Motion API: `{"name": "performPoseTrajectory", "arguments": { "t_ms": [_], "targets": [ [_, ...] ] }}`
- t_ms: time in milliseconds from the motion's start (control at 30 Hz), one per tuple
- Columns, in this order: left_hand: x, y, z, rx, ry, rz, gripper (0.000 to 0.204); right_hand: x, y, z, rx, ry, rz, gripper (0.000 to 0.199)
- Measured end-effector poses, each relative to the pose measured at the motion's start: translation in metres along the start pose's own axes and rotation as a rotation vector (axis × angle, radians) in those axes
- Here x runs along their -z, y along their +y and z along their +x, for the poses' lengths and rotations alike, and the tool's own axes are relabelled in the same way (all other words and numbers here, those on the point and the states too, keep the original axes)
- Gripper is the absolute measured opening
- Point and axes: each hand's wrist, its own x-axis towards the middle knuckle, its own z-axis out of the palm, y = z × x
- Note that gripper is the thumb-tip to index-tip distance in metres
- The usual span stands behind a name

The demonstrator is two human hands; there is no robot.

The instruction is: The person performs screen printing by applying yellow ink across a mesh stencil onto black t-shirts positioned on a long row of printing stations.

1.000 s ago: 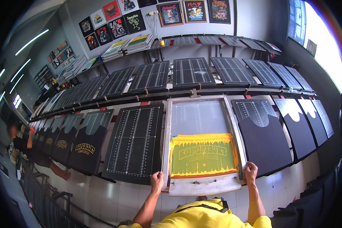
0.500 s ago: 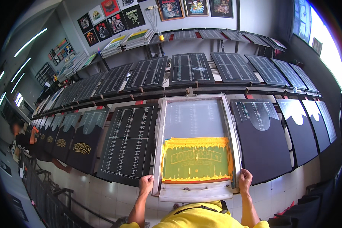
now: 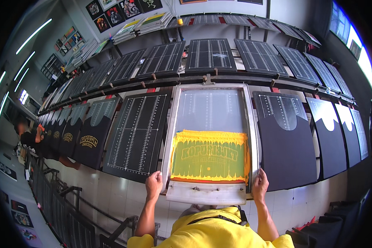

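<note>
In front of me lies a framed printing screen (image 3: pixel 255 136) with a pale, worn frame. Thick yellow ink (image 3: pixel 211 134) rings the green stencil area (image 3: pixel 208 165) on the near half of its mesh. A pale bar (image 3: pixel 206 193) crosses the screen's near end. My left hand (image 3: pixel 153 186) is closed beside the frame's near left corner, thumb and fingers pressed together. Opposite it, my right hand (image 3: pixel 260 187) is closed at the near right side. What either hand pinches, if anything, is too small to make out.
A bare black ruled board (image 3: pixel 132 132) stands left of the screen. To its right is a board with a dark shirt (image 3: pixel 287 151). Printed dark shirts (image 3: pixel 89 141) continue leftward. A metal rail (image 3: pixel 182 78) runs behind, with another row of boards (image 3: pixel 211 53). Someone (image 3: pixel 31 138) stands far left.
My view has tilted down, so the boards and screen sit higher in the picture. Both hands stay closed beside the frame; the left appears slightly farther out from it.
</note>
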Motion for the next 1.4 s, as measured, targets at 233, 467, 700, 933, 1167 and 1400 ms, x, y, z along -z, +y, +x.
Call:
{"name": "performPoseTrajectory", "arguments": {
  "t_ms": [233, 467, 700, 933, 1167, 1400],
  "targets": [
    [0.064, 0.06, -0.059, 0.236, -0.926, -0.563, 0.036, 0.03, -0.091, -0.026, 0.56, -0.764, -0.137, 0.039],
    [-0.039, 0.033, -0.131, 0.23, -1.178, -0.582, 0.051, 0.015, -0.118, -0.041, 0.876, -0.93, -0.427, 0.05],
    [-0.081, 0.064, -0.139, 0.338, -1.205, -0.807, 0.053, -0.013, -0.132, -0.03, 0.799, -0.655, -0.454, 0.031],
    [-0.102, 0.055, -0.154, 0.081, -0.923, -0.679, 0.056, -0.017, -0.135, 0.004, 0.771, -0.639, -0.448, 0.032],
    [-0.098, 0.055, -0.154, 0.031, -0.923, -0.664, 0.054, -0.076, -0.13, 0.106, 0.789, -0.568, -0.433, 0.03],
    [-0.142, 0.011, -0.178, -0.077, -0.836, -0.581, 0.045, -0.115, -0.127, 0.16, 0.769, -0.6, -0.514, 0.03]
  ]
}}
